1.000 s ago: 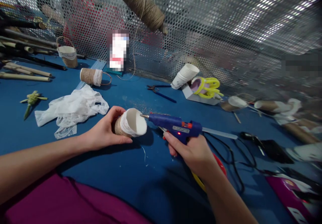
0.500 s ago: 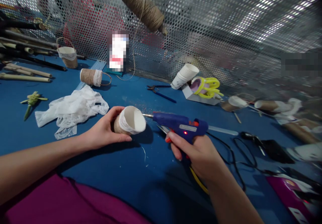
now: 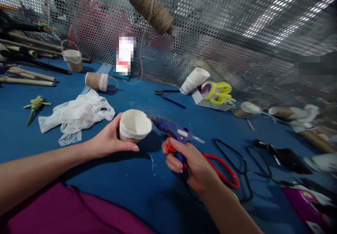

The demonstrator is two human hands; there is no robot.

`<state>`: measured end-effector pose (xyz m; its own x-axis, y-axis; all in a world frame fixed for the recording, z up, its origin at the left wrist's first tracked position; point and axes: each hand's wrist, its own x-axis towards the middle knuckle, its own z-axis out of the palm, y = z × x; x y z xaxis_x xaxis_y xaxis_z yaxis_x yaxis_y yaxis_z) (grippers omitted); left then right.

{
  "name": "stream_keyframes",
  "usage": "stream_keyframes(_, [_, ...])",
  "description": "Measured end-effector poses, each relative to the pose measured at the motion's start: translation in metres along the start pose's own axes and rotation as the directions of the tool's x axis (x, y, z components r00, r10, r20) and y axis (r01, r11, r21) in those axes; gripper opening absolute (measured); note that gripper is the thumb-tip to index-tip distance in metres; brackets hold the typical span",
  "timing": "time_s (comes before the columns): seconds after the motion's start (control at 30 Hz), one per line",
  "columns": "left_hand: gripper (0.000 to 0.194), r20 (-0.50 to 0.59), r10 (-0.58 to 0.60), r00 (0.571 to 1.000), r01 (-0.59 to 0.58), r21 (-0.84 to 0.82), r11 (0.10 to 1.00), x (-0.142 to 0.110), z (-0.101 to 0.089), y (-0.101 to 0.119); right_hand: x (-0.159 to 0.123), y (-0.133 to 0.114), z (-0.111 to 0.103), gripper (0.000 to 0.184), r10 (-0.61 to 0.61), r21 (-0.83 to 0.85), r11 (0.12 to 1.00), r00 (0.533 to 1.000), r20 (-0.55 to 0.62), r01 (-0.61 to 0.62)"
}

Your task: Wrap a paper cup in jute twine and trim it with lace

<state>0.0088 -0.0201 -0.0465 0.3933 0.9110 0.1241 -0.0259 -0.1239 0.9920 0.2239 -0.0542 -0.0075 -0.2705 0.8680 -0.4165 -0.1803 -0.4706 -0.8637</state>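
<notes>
My left hand [image 3: 112, 137] is wrapped round a paper cup [image 3: 134, 135] with twine about its lower part and white lace below the rim. The cup is tilted, its mouth partly facing me. In my right hand [image 3: 186, 156] is a blue glue gun [image 3: 172, 128] with a red light and a clear glue stick at its back. Its nozzle is at the cup's rim on the right; whether it touches cannot be made out. Left of the cup lies a heap of white lace [image 3: 79, 113].
Twine-wrapped baskets, one upright [image 3: 73, 60] and one lying [image 3: 97, 81], are at the back left. Pliers [image 3: 171, 99], stacked paper cups [image 3: 195, 80] and red scissor handles [image 3: 223, 171] lie beyond and right. A black cord [image 3: 244, 171] loops there. A twine spool [image 3: 151, 7] hangs on the mesh.
The cup has tipped more upright in my left hand. The glue gun drew slightly right, then came back left and turned, its nozzle now pointing up to the left.
</notes>
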Motion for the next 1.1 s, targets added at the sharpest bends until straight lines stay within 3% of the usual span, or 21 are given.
stream_keyframes(0.17, [0.070, -0.010, 0.006, 1.000, -0.006, -0.012, 1.000, -0.001, 0.001, 0.000, -0.001, 0.000, 0.003, 0.028, -0.011, -0.073, 0.997, 1.000, -0.015, 0.009])
stream_keyframes(0.33, [0.068, -0.008, 0.019, 1.000, -0.018, 0.021, 1.000, -0.001, 0.000, 0.001, -0.004, -0.001, 0.005, 0.029, -0.126, -0.322, 0.944, 0.984, -0.130, 0.078])
stream_keyframes(0.4, [0.067, -0.008, 0.020, 1.000, -0.020, 0.039, 0.999, -0.001, 0.000, 0.002, -0.006, -0.002, 0.003, 0.032, -0.190, -0.462, 0.881, 0.969, -0.156, 0.098])
stream_keyframes(0.5, [0.067, -0.010, 0.017, 1.000, -0.017, 0.066, 0.998, -0.001, 0.000, 0.002, -0.008, -0.006, -0.001, 0.039, -0.275, -0.689, 0.718, 0.950, -0.149, 0.100])
stream_keyframes(0.6, [0.064, -0.009, 0.015, 1.000, -0.014, 0.116, 0.993, -0.001, -0.001, -0.001, -0.011, -0.012, -0.003, 0.043, -0.311, -0.843, 0.538, 0.935, -0.170, 0.026])
stream_keyframes(0.67, [0.063, -0.005, 0.019, 1.000, -0.018, 0.151, 0.988, 0.000, -0.002, -0.002, -0.014, -0.015, -0.004, 0.042, -0.311, -0.883, 0.468, 0.928, -0.203, -0.037])
stream_keyframes(0.97, [0.063, 0.077, -0.016, 0.997, 0.005, 0.144, 0.990, 0.000, -0.002, 0.004, -0.014, -0.020, -0.013, 0.040, -0.402, -0.898, 0.436, 0.905, -0.141, 0.054])
stream_keyframes(1.1, [0.063, 0.106, -0.042, 0.993, 0.028, 0.130, 0.991, -0.001, -0.003, 0.005, -0.014, -0.022, -0.014, 0.037, -0.361, -0.897, 0.441, 0.920, -0.152, 0.025])
